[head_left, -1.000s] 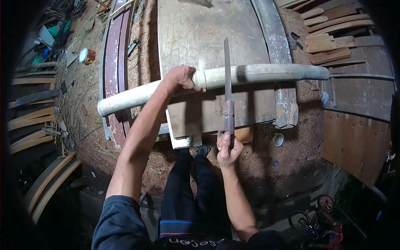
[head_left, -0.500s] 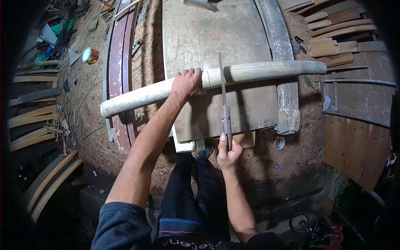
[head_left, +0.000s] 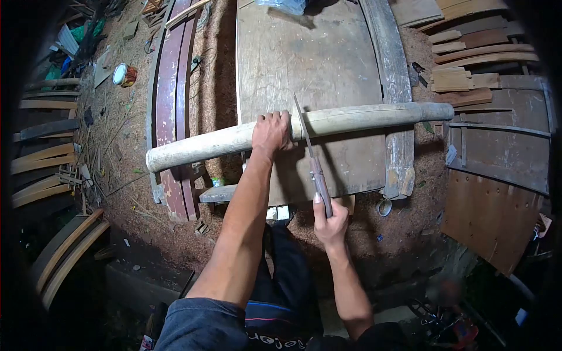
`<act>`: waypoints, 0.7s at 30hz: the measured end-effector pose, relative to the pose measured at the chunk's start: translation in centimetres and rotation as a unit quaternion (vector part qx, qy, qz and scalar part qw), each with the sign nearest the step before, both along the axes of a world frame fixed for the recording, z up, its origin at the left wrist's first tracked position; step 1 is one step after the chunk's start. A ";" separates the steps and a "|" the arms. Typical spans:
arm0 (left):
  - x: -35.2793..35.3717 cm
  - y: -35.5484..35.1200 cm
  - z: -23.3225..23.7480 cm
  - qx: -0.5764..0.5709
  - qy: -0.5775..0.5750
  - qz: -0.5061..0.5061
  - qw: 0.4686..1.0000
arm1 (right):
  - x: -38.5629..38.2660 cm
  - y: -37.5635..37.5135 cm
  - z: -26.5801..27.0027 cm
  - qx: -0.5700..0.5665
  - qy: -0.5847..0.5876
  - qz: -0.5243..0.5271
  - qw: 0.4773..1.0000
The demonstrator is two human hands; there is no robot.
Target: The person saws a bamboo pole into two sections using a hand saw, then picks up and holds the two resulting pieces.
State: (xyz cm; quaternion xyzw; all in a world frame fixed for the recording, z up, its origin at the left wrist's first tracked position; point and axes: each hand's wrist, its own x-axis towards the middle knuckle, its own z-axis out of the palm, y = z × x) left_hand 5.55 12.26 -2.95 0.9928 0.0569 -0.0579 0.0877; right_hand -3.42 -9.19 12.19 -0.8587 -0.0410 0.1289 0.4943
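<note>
A long pale bamboo pole (head_left: 369,121), slightly bowed, lies crosswise over the worktable, its left end sticking out past a purple beam. My left hand (head_left: 272,133) is wrapped over the pole from above, just left of a ring-like joint. In my right hand (head_left: 331,223) is the handle of a hand saw (head_left: 317,174), thumb laid along its upper side. The narrow blade points away from me and crosses the pole close to the right of my left hand. Its tip leans a little to the left.
Under the pole is a plywood board (head_left: 310,64), with a worn timber beam (head_left: 393,76) along its right side and the purple beam (head_left: 171,88) at left. A paint can (head_left: 124,75) stands on the littered ground. Cut wood pieces (head_left: 468,82) lie at right.
The saw has shifted left along the pole, nearer my left hand, and its blade has gone from nearly straight to tilted left. My left hand still grips the pole. The view has shifted slightly.
</note>
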 end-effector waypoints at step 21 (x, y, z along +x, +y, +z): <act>0.7 0.2 1.8 -0.040 0.017 0.012 0.999 | -0.7 0.4 -1.0 -0.058 -0.022 0.015 0.998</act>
